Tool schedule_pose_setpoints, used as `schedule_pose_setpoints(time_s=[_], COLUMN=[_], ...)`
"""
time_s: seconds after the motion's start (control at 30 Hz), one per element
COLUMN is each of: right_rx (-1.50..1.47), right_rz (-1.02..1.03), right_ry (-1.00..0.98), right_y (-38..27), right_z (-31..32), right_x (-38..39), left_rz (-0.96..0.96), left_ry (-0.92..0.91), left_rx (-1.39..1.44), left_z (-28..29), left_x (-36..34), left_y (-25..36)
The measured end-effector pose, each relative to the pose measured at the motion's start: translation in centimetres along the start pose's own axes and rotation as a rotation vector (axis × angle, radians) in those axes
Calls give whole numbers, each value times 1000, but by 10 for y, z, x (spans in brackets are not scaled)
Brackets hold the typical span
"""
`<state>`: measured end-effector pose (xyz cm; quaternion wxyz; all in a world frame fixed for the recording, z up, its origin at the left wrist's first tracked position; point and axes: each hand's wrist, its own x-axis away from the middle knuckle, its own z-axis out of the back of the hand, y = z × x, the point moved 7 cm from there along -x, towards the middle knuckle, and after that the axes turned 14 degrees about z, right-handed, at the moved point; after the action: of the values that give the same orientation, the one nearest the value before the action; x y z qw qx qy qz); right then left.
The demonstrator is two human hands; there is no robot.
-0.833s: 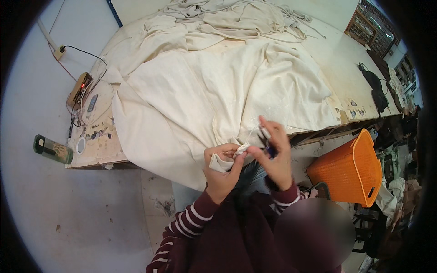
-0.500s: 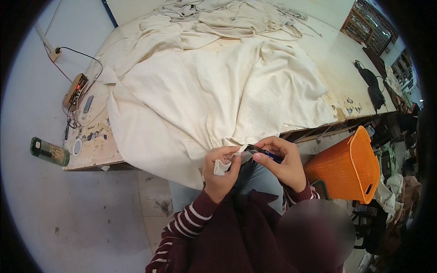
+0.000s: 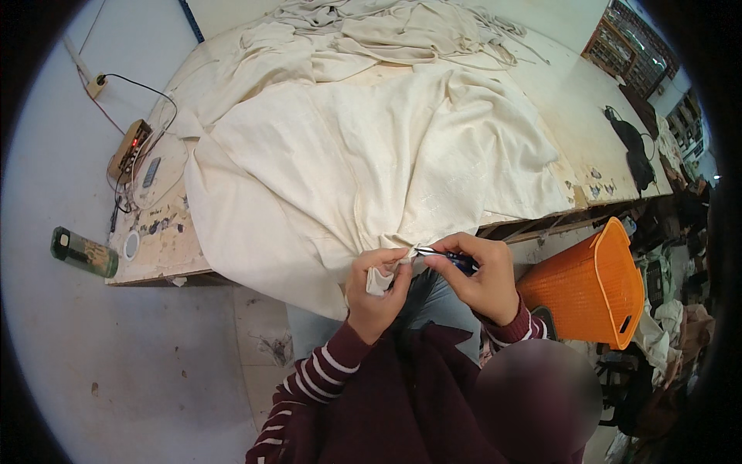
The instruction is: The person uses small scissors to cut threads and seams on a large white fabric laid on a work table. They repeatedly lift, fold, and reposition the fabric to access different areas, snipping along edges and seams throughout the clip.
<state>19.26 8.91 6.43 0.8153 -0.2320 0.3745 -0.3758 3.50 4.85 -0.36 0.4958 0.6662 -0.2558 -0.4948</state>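
Observation:
A large cream cloth (image 3: 309, 170) lies in folds over the table and hangs off its near edge. My left hand (image 3: 372, 290) is closed on a bunched edge of this cloth, pinching it between thumb and fingers. To its right, my right hand (image 3: 491, 278) grips a pair of dark blue thread snips (image 3: 461, 264). Their slim metal blades point left and stand slightly apart at the pinched cloth edge. Whether they touch a thread is too small to tell.
More crumpled cream and grey cloth (image 3: 417, 31) is heaped at the table's far side. On the left are a power strip (image 3: 130, 148), a remote control (image 3: 151, 172) and a green bottle (image 3: 83, 252). An orange basket (image 3: 583, 286) stands right, below a black strappy item (image 3: 632, 147).
The snips have turned in my right hand, and their blades now show apart at the cloth edge. My left hand keeps its pinch in nearly the same place.

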Motion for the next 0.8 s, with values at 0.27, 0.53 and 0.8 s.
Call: schedule_pose_setpoints(time_s=[0.27,0.53,0.8], right_rx=[-309,-623,-577], right_rz=[-49,-122,-52], right_ry=[29,-58,-15], right_y=[-2,-17,-16], right_z=[-9,-40,-35], right_x=[1,9,-3], left_rz=[5,90,19], left_ry=[5,-104,-137], left_rx=[-27,11,-161], left_z=[2,0,-2], left_x=[-1,2,0], left_y=[3,-8,4])
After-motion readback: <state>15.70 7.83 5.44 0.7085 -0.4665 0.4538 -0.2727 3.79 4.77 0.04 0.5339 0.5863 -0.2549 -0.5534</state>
